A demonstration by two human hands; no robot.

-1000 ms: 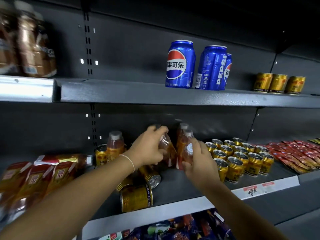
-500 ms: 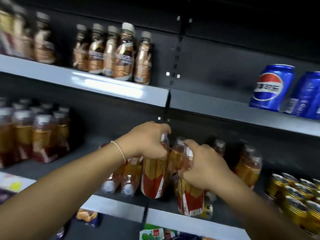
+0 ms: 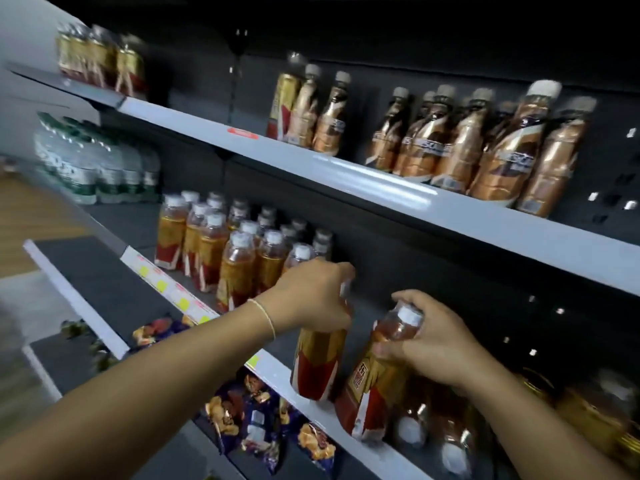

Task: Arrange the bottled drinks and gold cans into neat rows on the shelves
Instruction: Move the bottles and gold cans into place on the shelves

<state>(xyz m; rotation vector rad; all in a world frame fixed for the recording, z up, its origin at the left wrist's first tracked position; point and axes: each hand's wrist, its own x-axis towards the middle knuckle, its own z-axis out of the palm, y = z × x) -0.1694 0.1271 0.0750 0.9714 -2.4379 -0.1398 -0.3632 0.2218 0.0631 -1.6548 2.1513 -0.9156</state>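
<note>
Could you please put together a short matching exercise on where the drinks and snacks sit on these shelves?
1. water bottles
2. copper-brown bottles
3. snack packets
4. held bottle with white cap showing

A. gripped by the right hand
B. upper shelf
C. lower shelf
D. middle shelf, far left

Pairs: 1-D; 2-B; 3-C; 4-A.

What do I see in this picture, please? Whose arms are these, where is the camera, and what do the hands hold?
There is no machine here. A person wears one camera on the head, so you look down along their own arms. The left hand grips the top of an orange drink bottle. The right hand grips the neck of a second bottle, which is tilted. Both are at the front of the middle shelf. Similar standing bottles form rows to the left, and brown bottles stand on the shelf above.
</note>
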